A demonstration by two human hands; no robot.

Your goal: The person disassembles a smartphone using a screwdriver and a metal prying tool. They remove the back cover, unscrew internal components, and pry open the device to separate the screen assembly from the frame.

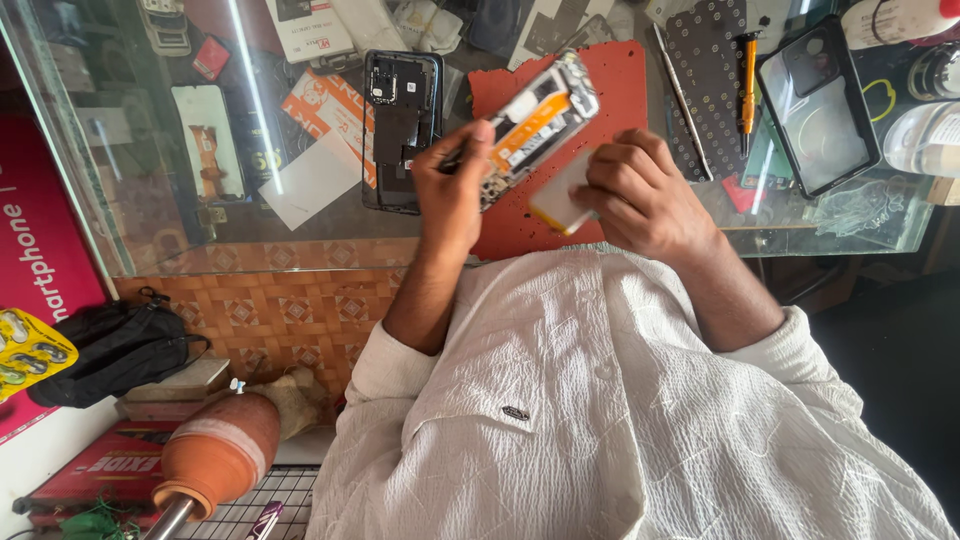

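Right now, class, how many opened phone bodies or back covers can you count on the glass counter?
3: the opened phone with an orange-striped battery, held by the left hand; the black inner back frame lying beside it; the dark clear-edged case at far right. Others may be hidden under the clutter.

Red sign [35, 250] at left edge; white-orange box [330, 105] under glass; yellow blister pack [30, 350] lower left.

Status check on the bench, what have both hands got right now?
Left hand grips opened phone, tilted above red mat. Right hand holds flat pale battery-like piece beside it. Black back cover lies left, apart.
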